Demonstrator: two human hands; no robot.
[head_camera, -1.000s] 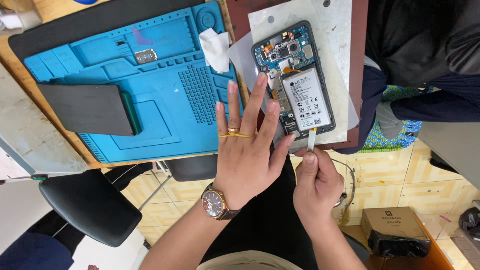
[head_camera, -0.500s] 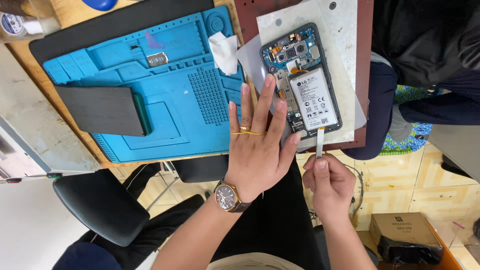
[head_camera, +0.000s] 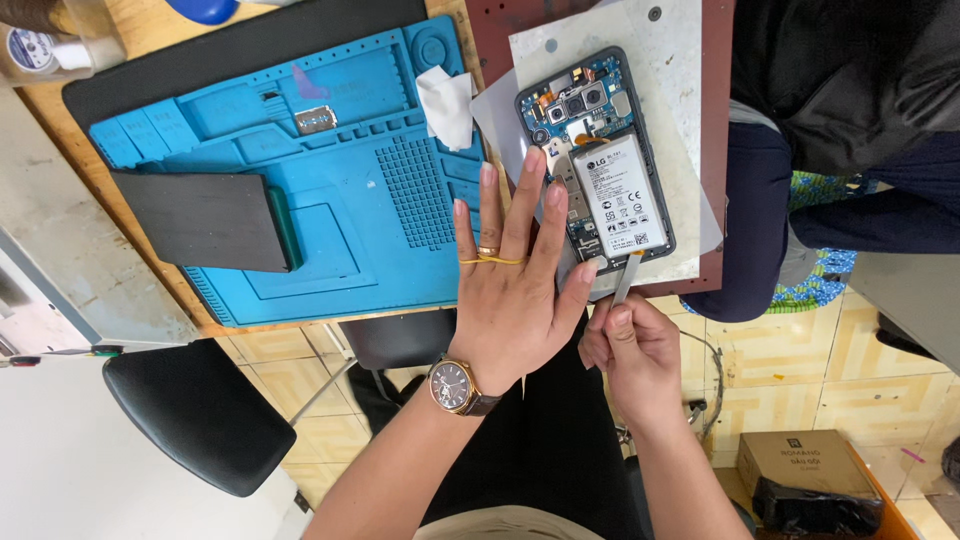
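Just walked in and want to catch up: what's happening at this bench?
A person is working on an opened phone with its back off, battery and circuit boards exposed. Their left hand lies flat with fingers spread, steadying the phone's edge. Their right hand grips a thin metal pry tool, tip at the phone's lower end. A blue repair mat lies beside it.

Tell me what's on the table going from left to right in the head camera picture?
Dark flat slab → blue repair mat → crumpled white tissue → left hand, fingers spread → opened phone with its white battery showing. Below the phone, the right hand holds a thin metal pry tool.
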